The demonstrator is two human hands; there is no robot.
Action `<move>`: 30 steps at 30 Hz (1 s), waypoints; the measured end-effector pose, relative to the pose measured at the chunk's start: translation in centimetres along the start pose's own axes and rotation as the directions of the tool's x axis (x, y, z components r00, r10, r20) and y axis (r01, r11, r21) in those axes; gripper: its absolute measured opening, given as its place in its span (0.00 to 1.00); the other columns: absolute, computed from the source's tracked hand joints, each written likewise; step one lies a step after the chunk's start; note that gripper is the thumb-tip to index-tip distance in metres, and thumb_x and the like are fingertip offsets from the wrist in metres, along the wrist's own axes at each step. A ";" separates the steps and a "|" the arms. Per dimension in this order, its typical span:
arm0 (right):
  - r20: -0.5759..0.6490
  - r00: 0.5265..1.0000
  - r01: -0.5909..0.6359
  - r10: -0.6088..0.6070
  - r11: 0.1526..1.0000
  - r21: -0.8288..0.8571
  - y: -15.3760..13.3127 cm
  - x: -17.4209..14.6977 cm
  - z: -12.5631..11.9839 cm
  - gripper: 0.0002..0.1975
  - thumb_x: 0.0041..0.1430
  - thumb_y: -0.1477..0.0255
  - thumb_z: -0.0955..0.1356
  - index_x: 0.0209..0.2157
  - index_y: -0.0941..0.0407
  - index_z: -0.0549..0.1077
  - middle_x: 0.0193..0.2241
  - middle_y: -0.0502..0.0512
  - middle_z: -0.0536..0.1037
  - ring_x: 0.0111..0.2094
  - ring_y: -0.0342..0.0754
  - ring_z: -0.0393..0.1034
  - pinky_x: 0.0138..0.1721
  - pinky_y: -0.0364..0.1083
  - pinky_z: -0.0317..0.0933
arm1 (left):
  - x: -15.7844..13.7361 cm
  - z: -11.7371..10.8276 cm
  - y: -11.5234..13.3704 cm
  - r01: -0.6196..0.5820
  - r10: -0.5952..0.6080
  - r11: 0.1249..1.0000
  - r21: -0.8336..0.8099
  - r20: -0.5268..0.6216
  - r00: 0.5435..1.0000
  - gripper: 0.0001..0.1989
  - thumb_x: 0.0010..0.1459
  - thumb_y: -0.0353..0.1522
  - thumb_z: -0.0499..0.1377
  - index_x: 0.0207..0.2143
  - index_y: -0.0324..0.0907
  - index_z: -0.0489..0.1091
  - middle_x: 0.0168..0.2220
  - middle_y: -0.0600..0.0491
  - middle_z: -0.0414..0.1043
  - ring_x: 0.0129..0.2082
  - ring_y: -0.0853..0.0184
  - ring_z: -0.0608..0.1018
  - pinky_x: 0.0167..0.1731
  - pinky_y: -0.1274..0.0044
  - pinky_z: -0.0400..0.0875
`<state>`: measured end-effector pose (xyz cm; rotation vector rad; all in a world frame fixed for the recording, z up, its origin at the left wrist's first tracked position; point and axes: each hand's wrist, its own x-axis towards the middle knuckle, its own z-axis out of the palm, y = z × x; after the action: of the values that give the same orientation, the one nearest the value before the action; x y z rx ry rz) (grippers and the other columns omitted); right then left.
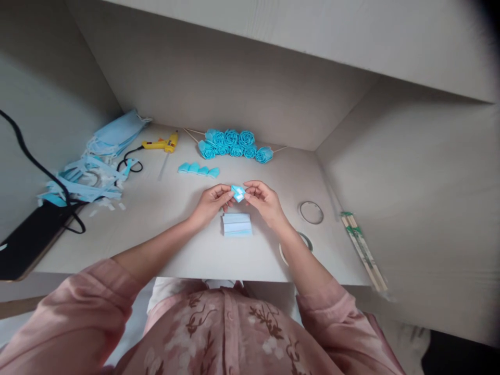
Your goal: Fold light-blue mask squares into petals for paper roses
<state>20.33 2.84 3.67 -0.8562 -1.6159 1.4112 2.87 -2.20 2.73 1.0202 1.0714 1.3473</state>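
Between my two hands is a small folded piece of blue mask fabric (238, 193), with white patches showing on its face. My left hand (214, 202) pinches its left edge between thumb and fingers. On the other side, my right hand (265, 202) grips the right edge in the same way. Just below the hands lies a stack of pale blue cut mask pieces (237, 225). Beyond them, a short row of folded blue petals (198, 170) rests on the table. Farther back sit several blue fabric roses (236, 145), a few with thin sticks.
A yellow glue gun (162, 144) lies at the back left, near blue face masks (117, 133) and a heap of mask scraps (88, 179). A black flat object (33, 237) is at the left edge. Tape rolls (311, 212) and packaged sticks (363, 250) lie right.
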 end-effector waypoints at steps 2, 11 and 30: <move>-0.084 0.996 0.014 -0.015 1.000 -0.005 0.2 0.2 -0.1 0.15 0.50 0.63 0.73 0.38 0.55 0.73 0.31 0.49 0.74 0.29 0.41 0.66 0.31 0.42 0.64 | 0.2 -0.1 -0.3 -0.008 0.008 1.000 -0.003 -0.018 1.000 0.19 0.48 0.43 0.67 0.35 0.38 0.71 0.27 0.54 0.72 0.24 0.73 0.71 0.21 0.81 0.64; 0.068 0.936 0.273 -0.346 0.590 -0.760 -1.1 3.0 0.7 0.07 0.60 0.75 0.65 0.36 0.57 0.75 0.35 0.55 0.76 0.38 0.47 0.68 0.42 0.46 0.61 | 0.9 -0.8 -0.5 -0.120 0.108 0.991 -0.051 -0.195 0.975 0.09 0.53 0.34 0.60 0.36 0.39 0.70 0.24 0.56 0.69 0.21 0.75 0.69 0.19 0.82 0.61; 0.087 0.986 0.140 -0.146 0.410 -0.901 -2.8 -10.0 -6.2 0.14 0.64 0.70 0.64 0.48 0.55 0.75 0.44 0.58 0.77 0.48 0.54 0.69 0.51 0.53 0.62 | 3.9 -3.5 -1.5 -0.397 0.378 0.500 0.770 0.218 0.900 0.11 0.56 0.28 0.54 0.38 0.41 0.75 0.40 0.48 0.77 0.39 0.62 0.76 0.44 0.71 0.68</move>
<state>30.36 -3.69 5.40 -1.2492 -2.4093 0.2526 -0.41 1.53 0.48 2.0635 1.5543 1.1635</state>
